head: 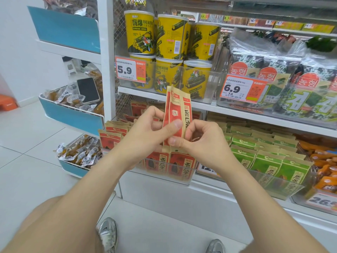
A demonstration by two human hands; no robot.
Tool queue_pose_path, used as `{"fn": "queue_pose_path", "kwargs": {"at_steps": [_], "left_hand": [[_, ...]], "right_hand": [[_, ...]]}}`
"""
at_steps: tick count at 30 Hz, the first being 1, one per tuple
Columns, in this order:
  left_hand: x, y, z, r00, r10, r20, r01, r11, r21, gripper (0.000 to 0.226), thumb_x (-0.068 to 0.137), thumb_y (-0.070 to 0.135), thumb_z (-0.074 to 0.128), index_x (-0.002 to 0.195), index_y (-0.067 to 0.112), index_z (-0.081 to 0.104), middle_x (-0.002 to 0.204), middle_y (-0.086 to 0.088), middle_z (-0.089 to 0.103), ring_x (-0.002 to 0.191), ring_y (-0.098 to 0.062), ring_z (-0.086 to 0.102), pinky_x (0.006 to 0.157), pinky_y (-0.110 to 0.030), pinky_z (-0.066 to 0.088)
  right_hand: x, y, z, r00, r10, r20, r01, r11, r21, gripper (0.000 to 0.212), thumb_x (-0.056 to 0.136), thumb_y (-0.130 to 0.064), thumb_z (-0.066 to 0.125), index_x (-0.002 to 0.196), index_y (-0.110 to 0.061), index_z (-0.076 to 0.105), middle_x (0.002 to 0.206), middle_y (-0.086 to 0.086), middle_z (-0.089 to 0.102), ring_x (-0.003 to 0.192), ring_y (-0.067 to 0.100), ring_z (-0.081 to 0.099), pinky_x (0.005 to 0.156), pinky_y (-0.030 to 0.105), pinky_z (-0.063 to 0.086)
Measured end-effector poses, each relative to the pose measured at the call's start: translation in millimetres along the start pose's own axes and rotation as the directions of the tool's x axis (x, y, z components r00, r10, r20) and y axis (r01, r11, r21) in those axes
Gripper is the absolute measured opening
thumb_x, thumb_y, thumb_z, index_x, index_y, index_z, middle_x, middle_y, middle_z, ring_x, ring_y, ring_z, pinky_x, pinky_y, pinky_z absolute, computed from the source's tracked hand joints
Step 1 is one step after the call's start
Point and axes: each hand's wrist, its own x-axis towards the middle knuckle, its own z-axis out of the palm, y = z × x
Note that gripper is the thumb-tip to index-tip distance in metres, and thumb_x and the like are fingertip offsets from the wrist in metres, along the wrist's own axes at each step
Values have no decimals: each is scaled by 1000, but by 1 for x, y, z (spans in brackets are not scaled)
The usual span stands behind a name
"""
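Head view: left hand (145,129) and right hand (205,142) pinch red packets (176,112) upright (each grip clamped), likely aligning them for the bin (182,180).

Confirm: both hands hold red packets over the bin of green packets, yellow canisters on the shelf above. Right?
One error. The head view shows the left hand and right hand holding the red packets over a bin of the same red kind; the green packets fill the next bin to the right. The yellow canisters do stand on the shelf above.
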Motion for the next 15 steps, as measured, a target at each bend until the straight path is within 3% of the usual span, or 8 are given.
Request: {"fn": "queue_pose_path", "kwargs": {"at_steps": [3,5,10,13,15], "left_hand": [[1,-1,4,999,-27,-32,25,999,-42,34,105,19,67,131,6,49,106,-11,83,99,-24,81,75,-37,67],[4,-1,5,998,-53,-44,48,993,-109,30,109,17,61,136,8,51,110,-10,82,103,-23,80,76,-34,67],[7,0,4,996,-33,81,38,998,-52,29,112,18,53,139,15,63,119,-9,81,113,-25,78,93,-40,65],[6,0,4,996,-34,79,31,999,45,25,110,18,59,132,19,70,111,-10,82,107,-26,79,87,-38,67],[6,-2,4,998,-43,54,39,997,71,23,109,20,61,129,20,72,108,-10,83,103,-27,80,82,-37,67]], "right_hand": [[-1,1,4,1000,-5,-31,2,995,-99,53,68,-53,96,78,-20,56,83,-11,75,72,6,67,66,41,62],[2,2,4,1000,24,-17,-24,999,-23,57,67,-56,96,96,-28,56,100,-10,78,86,9,75,75,44,66],[2,-5,-3,990,81,113,-106,966,237,108,74,-21,100,152,-38,28,127,-5,73,108,9,77,87,36,66],[3,-4,-1,985,54,165,-92,969,228,121,71,-8,100,159,-31,22,135,-7,68,116,10,74,96,43,64],[4,-4,1,991,46,128,-67,985,162,122,67,-11,103,158,-31,24,130,-12,70,113,8,74,99,45,63]]}}
